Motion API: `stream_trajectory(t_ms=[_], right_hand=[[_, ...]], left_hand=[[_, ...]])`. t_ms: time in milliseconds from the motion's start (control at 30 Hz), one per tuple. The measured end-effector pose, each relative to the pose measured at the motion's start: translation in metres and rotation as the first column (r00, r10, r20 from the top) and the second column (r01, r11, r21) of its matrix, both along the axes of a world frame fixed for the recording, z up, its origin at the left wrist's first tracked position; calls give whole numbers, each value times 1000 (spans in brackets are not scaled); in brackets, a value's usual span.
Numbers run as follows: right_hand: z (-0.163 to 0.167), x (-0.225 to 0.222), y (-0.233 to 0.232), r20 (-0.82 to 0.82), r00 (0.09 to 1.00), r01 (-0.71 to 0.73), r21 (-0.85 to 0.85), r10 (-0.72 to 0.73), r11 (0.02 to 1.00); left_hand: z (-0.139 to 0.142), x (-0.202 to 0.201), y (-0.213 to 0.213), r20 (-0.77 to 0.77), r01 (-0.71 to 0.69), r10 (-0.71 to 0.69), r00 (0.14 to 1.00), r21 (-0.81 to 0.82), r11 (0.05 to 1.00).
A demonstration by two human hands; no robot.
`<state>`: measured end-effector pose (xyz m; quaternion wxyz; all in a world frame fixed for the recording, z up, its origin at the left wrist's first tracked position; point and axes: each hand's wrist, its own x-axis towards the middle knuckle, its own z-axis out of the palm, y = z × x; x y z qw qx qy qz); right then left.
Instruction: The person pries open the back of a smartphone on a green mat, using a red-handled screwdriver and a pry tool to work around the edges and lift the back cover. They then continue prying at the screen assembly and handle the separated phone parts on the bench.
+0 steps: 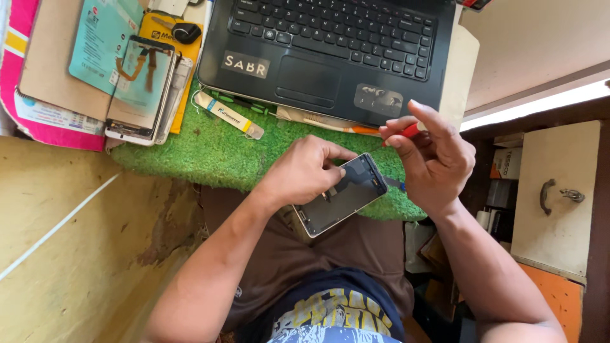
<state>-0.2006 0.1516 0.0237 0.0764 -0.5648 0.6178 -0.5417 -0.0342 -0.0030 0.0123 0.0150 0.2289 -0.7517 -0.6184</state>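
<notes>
Left hand: the left hand [305, 170] sits near frame centre, fingers curled down and closed on the upper left part of an opened phone body [343, 195], pinning it in place.
Right hand: the right hand [435, 159] stands at 3 o'clock of the left hand, just beside it, thumb and fingers pinched shut on a red-handled tool [410, 132]; only a short red length shows between the fingertips, the tip end hidden.
Phone body: back cover off, inner frame and dark parts exposed; it lies tilted, its top corner towards 2 o'clock, its lower corner towards 7 o'clock, partly on the near edge of the green mat [216, 155] and partly over the person's lap.
Green mat: grass-like pad under the laptop's front edge, running from 9 o'clock to 3 o'clock of the hands.
Laptop: black laptop [330, 47] at 12 o'clock of the hands, keyboard and touchpad visible, resting on the mat's far side.
Second phone: another dismantled handset [140, 89] with orange ribbon cable showing, at 10 o'clock, well apart from the hands, lying on card and packaging.
White tube: small white tube [227, 115] on the mat at 10 o'clock of the left hand, near the laptop's corner.
Toothbrush-like item: a thin white and orange stick [330, 124] lies along the laptop's front edge, at 12 o'clock of the left hand.
Cabinet: pale cabinet door [559, 197] with a metal handle at 3 o'clock, beyond the right forearm.
</notes>
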Motion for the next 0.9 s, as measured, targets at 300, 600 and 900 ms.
stream_trajectory(t_ms=[300, 600, 900], right_hand=[[-11, -2, 3, 89, 996, -1, 17, 0, 1000], [0, 3, -5, -277, 948, 152, -39, -157, 988], [21, 10, -4, 34, 997, -75, 117, 71, 990]], left_hand=[[2, 1, 2, 27, -15, 14, 1000, 31, 999], [2, 3, 2, 23, -7, 6, 1000, 26, 1000], [3, 2, 2, 28, -5, 5, 1000, -2, 1000]])
